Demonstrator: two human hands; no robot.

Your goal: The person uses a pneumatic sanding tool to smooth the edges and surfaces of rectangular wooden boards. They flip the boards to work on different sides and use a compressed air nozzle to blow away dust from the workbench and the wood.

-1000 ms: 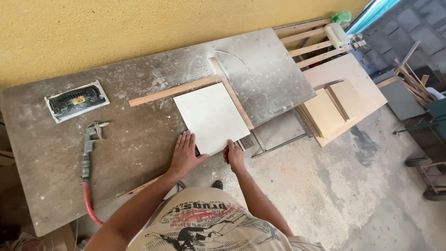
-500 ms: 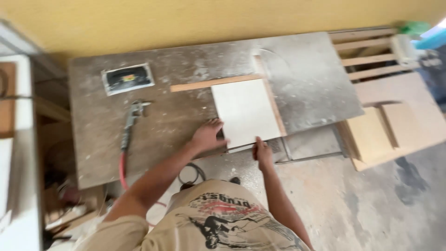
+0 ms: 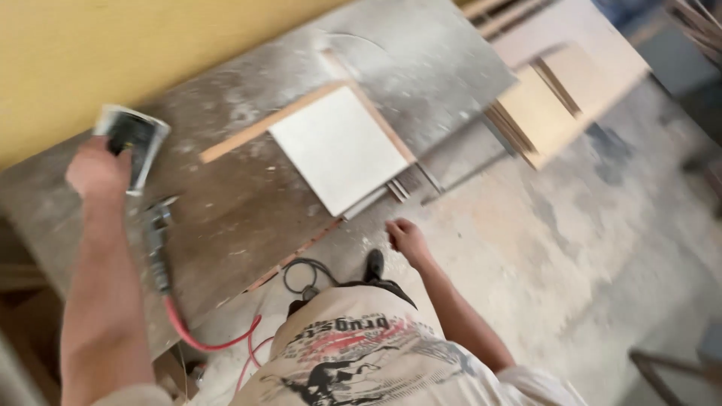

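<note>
The left arm stretches far out along the left end of the dusty workbench (image 3: 248,218). Its left hand (image 3: 96,171) is closed round the near edge of a small flat rectangular device (image 3: 131,143) with a dark face and pale rim, which lies close to the bench's back edge, by the yellow wall (image 3: 113,45). The right hand (image 3: 406,239) hangs off the bench's front edge above the floor, fingers loosely curled and holding nothing, the forearm bent back toward the body.

A square white panel (image 3: 338,146) lies in the middle of the bench, its near corner jutting over the front edge. A wooden strip (image 3: 263,124) runs along the panel's far-left side and a second strip along its far-right side, both touching it. Near the front-left part of the bench, just right of the left forearm, lies an air tool (image 3: 156,240) with a red hose (image 3: 192,334) that drops over the front edge. Past the bench's right end, pale boards (image 3: 556,98) are stacked near the floor; motion blur hides their detail.
</note>
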